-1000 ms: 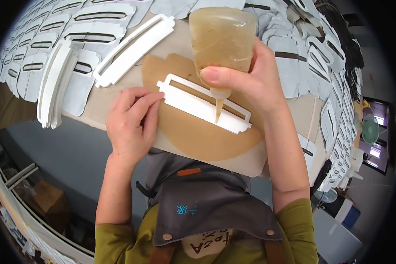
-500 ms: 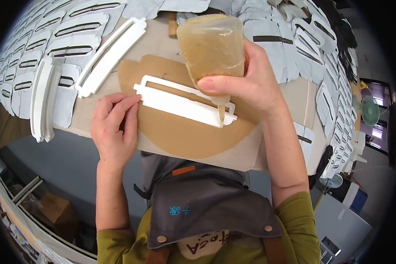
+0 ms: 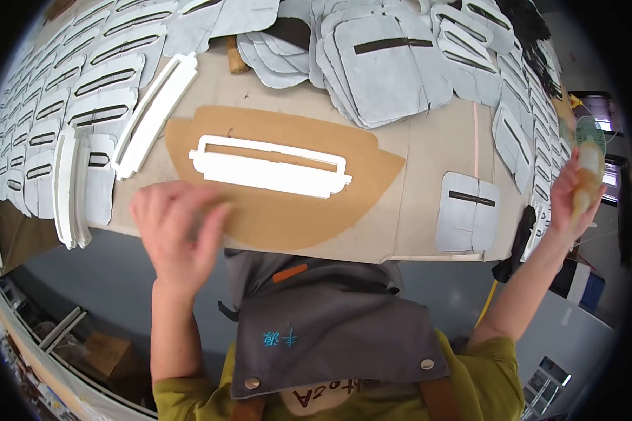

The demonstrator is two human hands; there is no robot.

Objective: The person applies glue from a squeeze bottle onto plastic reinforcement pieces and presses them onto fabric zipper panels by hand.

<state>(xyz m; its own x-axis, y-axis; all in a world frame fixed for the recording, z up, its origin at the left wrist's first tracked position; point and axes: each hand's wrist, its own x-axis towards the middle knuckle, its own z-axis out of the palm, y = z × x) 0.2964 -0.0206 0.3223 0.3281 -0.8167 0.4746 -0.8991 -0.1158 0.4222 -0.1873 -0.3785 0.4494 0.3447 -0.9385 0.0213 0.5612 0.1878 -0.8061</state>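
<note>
A white slotted frame piece (image 3: 270,172) lies flat on a brown oval-like sheet (image 3: 281,224) in front of me. Just below its left end hovers my left hand (image 3: 179,224), a little blurred, with thumb and fingers apart and nothing between them. Far out to the right, beyond the table edge, my right hand (image 3: 567,196) is closed around a translucent squeeze bottle (image 3: 588,168) of amber liquid, its narrow nozzle pointing down. To the left of the sheet lies another white frame piece (image 3: 154,116), with a stack of white pieces (image 3: 70,186) beside it.
Rows of grey slotted panels (image 3: 105,77) cover the table's left side. More grey panels (image 3: 393,70) are piled at the back, near a wooden handle (image 3: 237,56). A single grey panel (image 3: 468,210) lies at the right front, near the table edge (image 3: 428,258).
My right hand has carried the bottle from above the white frame piece far to the right. My left hand has let go of the piece's left end and moved slightly towards me.
</note>
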